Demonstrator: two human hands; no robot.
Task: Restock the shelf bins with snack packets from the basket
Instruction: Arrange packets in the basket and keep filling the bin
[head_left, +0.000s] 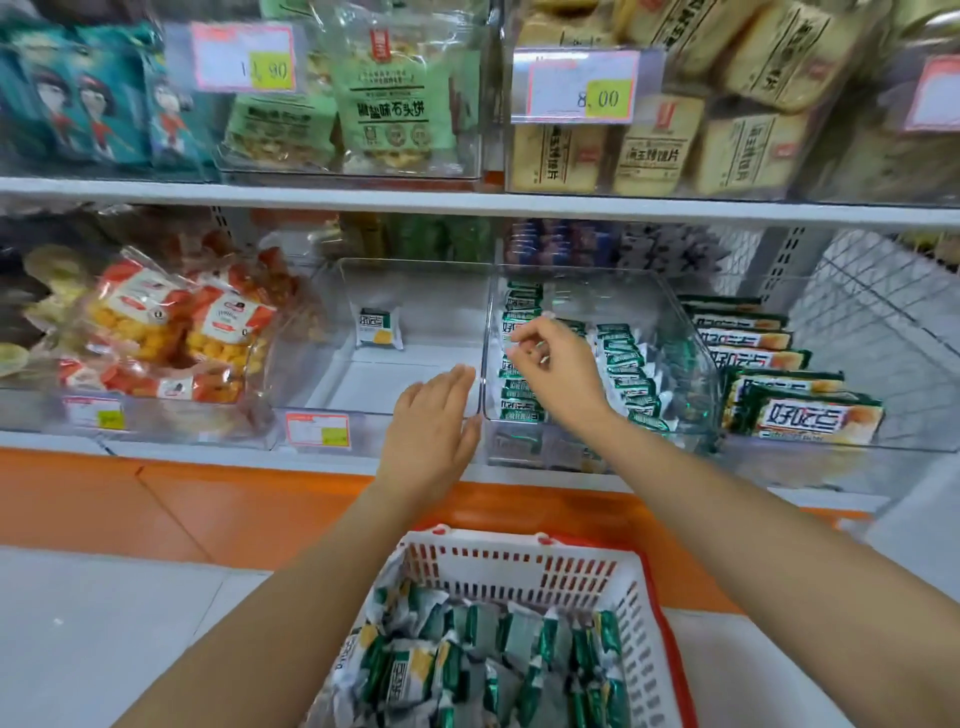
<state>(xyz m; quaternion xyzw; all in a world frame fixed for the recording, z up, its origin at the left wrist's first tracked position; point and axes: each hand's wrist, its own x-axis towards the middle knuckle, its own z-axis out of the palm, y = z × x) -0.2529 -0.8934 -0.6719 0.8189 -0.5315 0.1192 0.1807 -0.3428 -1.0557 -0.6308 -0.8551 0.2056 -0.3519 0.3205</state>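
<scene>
A white and red plastic basket (524, 571) at the bottom centre holds several green and white snack packets (498, 660). On the lower shelf, a clear bin (691, 332) is filled with rows of the same packets (631, 379). My right hand (556, 364) reaches into this bin with fingers curled over the left row; I cannot tell whether it holds a packet. My left hand (434, 426) rests with straight fingers against the front edge where this bin meets the neighbouring clear bin (332, 400), which holds one lone packet (379, 327) at its back.
Orange snack bags (171, 338) fill the bin to the left. Flat green packets (800, 395) stand in the bin to the right. The upper shelf (467, 200) carries green and yellow bags behind price tags (582, 85). A wire rack (872, 312) stands at far right.
</scene>
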